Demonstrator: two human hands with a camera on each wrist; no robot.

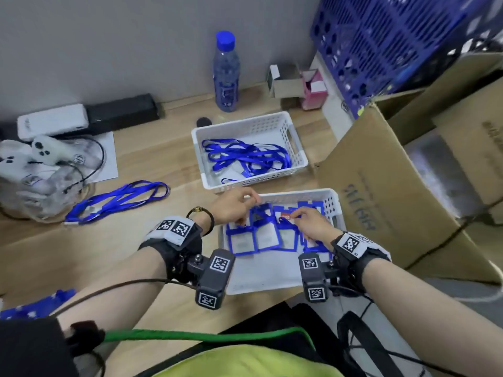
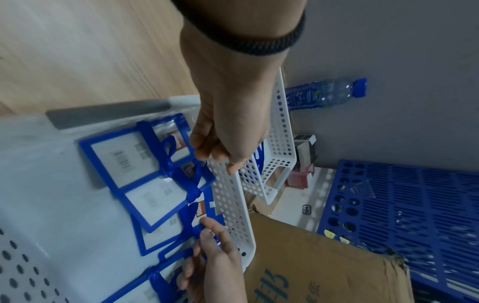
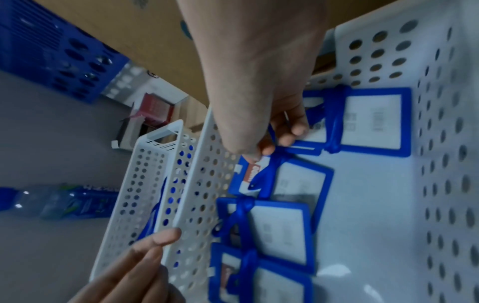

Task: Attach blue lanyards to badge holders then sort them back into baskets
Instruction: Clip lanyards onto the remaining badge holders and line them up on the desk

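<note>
A white near basket (image 1: 299,193) holds several blue-framed badge holders side by side. My right hand (image 1: 295,214) pinches the top of one badge holder (image 1: 287,238), by its red label and blue strap loop; the right wrist view shows thumb and fingers closed there (image 3: 264,151). My left hand (image 1: 245,210) is at the basket's far rim, with a fingertip (image 2: 233,168) on the perforated wall and nothing plainly held. A white far basket (image 1: 245,123) contains tangled blue lanyards (image 1: 245,156). More loose lanyards (image 1: 117,200) lie on the wooden table to the left.
A water bottle (image 1: 226,72) stands behind the far basket. An open cardboard box (image 1: 381,200) crowds the right side, with a blue crate (image 1: 394,36) above it. Bagged white controllers (image 1: 35,164) and a power strip (image 1: 81,118) occupy the far left.
</note>
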